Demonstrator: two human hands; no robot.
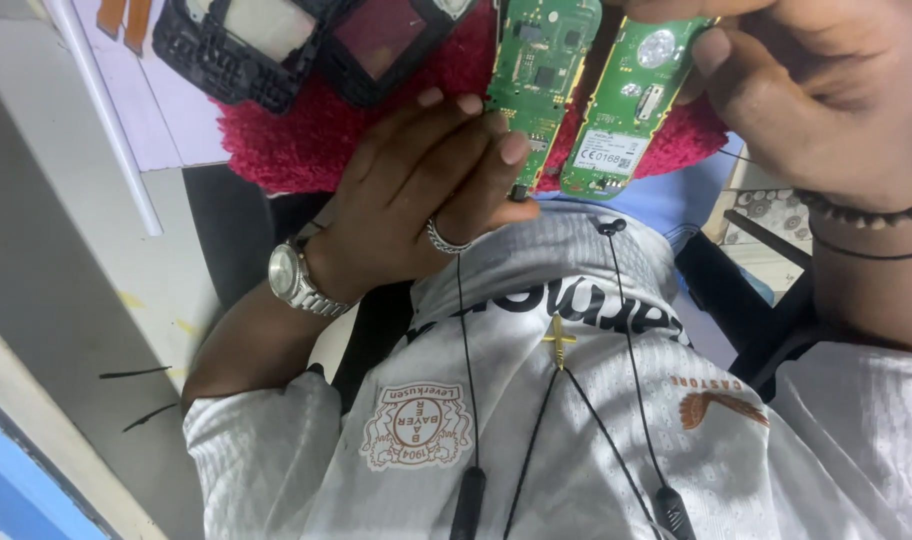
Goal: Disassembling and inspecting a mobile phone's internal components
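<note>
item: two green circuit boards, long and narrow, held side by side over a red fuzzy cloth (306, 140).
first circuit board (538, 70): green, studded with small dark chips and gold pads, gold edging down its sides; tilted slightly, lower end pointing toward the person's chest. left hand (416, 195) pinches its lower end between fingertips and thumb, fingers closed narrow on the board; a ring on one finger and a silver wristwatch (294, 278) on the wrist.
second circuit board (631, 100): green, with a round silver disc near the top, a small metal slot at mid-length and a white label near the lower end; just beside the first board, apart by a thin gap. right hand (816, 95) holds its upper part, thumb laid on the edge; grip closed on the board. dark bead bracelets (866, 215) circle that wrist.
surroundings: the red cloth lies behind both boards, toward the far edge of the work surface. on it, at the upper left, two black phone frames (276, 40), one with a pale panel, one with a dark reddish screen. a white strip (106, 110) runs slantwise along the grey surface at left.
foreground: white jersey (536, 420) with a round crest, black earphone cables (616, 330) and a small gold cross pendant (558, 340) hanging over it.
containers: not visible.
</note>
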